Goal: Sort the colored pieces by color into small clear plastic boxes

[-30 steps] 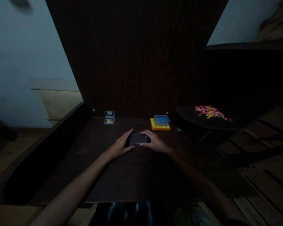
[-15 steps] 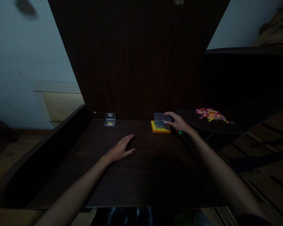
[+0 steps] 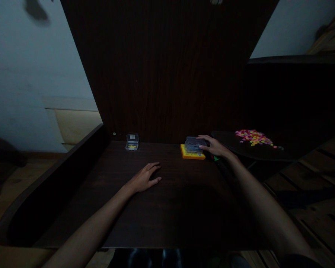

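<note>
My right hand (image 3: 214,146) grips the right edge of a clear plastic box (image 3: 194,141), thumb in front and fingers behind. That box lies on other clear cases, stacked on a flat yellow-orange box (image 3: 192,156) at the back of the dark wooden desk (image 3: 156,216). Flat on the desk, my left hand (image 3: 143,178) has its fingers stretched out and holds nothing. Farther back and to the left stands a small clear case (image 3: 132,143) with its lid raised and small yellow pieces inside.
Many small pink, red and yellow pieces (image 3: 255,137) lie in a heap on a dark side shelf (image 3: 268,153) at the right. A raised side panel (image 3: 50,186) edges the desk at the left, and a tall dark board (image 3: 167,74) rises behind.
The clear box in my right hand has come down from a tilted, raised position and now sits flatter on the stack. My left hand stays in place; the view has shifted slightly.
</note>
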Available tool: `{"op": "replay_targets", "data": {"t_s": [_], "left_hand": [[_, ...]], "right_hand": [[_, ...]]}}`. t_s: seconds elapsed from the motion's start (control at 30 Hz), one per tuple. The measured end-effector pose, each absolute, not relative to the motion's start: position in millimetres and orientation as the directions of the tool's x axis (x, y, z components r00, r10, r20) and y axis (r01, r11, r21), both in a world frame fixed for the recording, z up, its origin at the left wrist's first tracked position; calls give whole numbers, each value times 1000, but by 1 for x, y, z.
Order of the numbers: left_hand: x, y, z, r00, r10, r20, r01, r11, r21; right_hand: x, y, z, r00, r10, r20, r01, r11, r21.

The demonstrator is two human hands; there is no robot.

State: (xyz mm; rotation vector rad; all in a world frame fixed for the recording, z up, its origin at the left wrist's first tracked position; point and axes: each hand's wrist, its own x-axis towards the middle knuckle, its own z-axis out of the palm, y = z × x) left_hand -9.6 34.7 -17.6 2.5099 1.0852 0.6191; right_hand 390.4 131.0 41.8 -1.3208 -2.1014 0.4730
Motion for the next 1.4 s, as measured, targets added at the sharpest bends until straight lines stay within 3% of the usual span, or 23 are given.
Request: {"op": "replay_targets", "data": {"t_s": [0.3, 0.67, 1.4], "left_hand": [[-10, 37, -20, 620, 743, 253, 612, -659, 438], [-9, 37, -20, 625, 740, 249, 604, -660, 447], [-10, 38, -22, 628, 733, 261, 597, -669, 442]], "right_hand": [[387, 131, 42, -337, 909, 245, 628, 411, -661], [387, 132, 41, -322, 898, 299, 722, 438, -536], [388, 133, 48, -338, 900, 274, 701, 435, -564]]}}
